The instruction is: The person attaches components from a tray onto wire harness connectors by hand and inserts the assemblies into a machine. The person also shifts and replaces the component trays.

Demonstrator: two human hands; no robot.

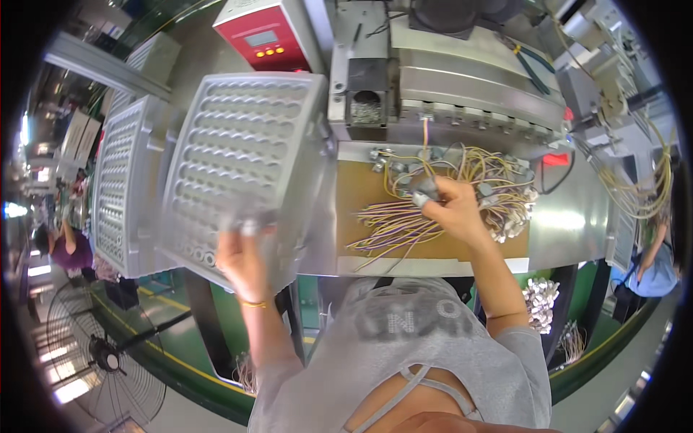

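My left hand [243,267] is over the lower right part of a light grey plastic tray [303,108] with rows of round pockets. Motion smears its fingers, so I cannot make out whether they hold anything. Over the brown work mat [354,180], my right hand [456,211] pinches a small dark grey round part [427,187] that looks like a small motor. Beneath and beside it lies a heap of yellow and purple wires [397,220] with small grey round parts and white connectors [511,222]. One connector [426,117] sits in the metal fixture, its wires hanging toward the heap.
Another pocketed tray [119,187] stands at the far left. Behind the mat is a metal fixture [476,83] with pliers [532,68] on it. A red and white control box [263,36] stands at the back. A fan [108,357] and other people [72,249] are farther off.
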